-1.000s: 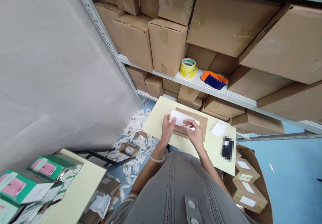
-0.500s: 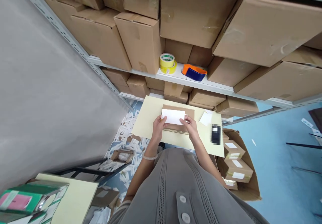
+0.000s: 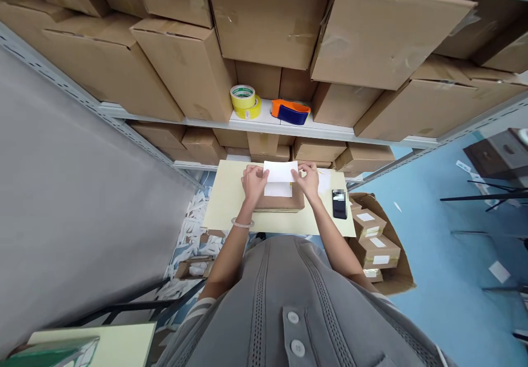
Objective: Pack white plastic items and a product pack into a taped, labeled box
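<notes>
A flat brown cardboard parcel [image 3: 280, 203] lies on a small pale yellow table [image 3: 225, 207] in front of me. Over it I hold a white paper label [image 3: 280, 172], lifted at its far edge. My left hand [image 3: 253, 182] pinches the label's left end and my right hand [image 3: 308, 179] pinches its right end. Both hands rest just above the parcel's top.
A black phone [image 3: 339, 204] lies on the table right of the parcel. An open carton [image 3: 398, 270] of small labelled boxes stands on the blue floor at right. Metal shelving behind holds cardboard boxes, yellow tape rolls [image 3: 244, 101] and an orange-blue tape dispenser [image 3: 291, 111]. Paper scraps [image 3: 187, 235] litter the floor at left.
The view has swung to the right and up. The label, held low over the parcel before, is now raised at its far edge between both hands.
</notes>
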`<state>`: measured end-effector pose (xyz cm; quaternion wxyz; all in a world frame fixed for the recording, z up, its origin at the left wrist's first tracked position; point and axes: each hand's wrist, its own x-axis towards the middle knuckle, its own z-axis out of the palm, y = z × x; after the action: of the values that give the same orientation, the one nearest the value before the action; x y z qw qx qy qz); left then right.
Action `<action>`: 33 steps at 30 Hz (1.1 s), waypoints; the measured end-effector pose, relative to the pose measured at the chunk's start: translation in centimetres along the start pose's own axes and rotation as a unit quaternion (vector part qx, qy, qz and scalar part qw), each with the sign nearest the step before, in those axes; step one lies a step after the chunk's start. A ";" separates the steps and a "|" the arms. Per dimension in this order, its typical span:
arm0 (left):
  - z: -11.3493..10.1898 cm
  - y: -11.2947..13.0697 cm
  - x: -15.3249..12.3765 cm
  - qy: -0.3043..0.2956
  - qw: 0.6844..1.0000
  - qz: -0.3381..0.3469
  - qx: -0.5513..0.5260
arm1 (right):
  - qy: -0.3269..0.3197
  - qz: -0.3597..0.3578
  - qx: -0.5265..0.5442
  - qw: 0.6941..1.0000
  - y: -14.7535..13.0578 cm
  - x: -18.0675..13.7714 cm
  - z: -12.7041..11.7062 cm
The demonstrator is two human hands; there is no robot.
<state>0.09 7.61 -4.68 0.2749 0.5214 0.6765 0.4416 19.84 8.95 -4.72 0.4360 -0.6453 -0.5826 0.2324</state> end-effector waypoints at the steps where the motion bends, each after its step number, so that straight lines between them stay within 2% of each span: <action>1: 0.5 -0.7 0.0 -0.009 1.000 -0.005 0.029 | -0.005 0.000 -0.032 0.999 0.7 -0.1 0.3; 7: 3.3 -5.7 -0.2 -0.084 0.989 -0.068 0.103 | -0.087 0.061 -0.118 0.987 5.4 -1.3 2.4; 11: 4.4 -7.5 -1.0 -0.097 0.987 -0.068 0.113 | -0.121 0.093 -0.145 0.978 7.6 -2.0 3.6; 19: 5.0 -7.7 -1.8 -0.105 0.977 -0.081 0.164 | -0.111 0.103 -0.202 0.968 9.1 -2.8 5.2; 33: 5.4 -7.0 -2.3 -0.117 0.958 -0.085 0.247 | -0.107 0.096 -0.256 0.956 9.7 -3.3 6.0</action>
<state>2.03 6.64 -13.56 0.2514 0.5613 0.7696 0.1716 19.60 8.08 -16.55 0.1671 -0.7595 -0.6011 0.1841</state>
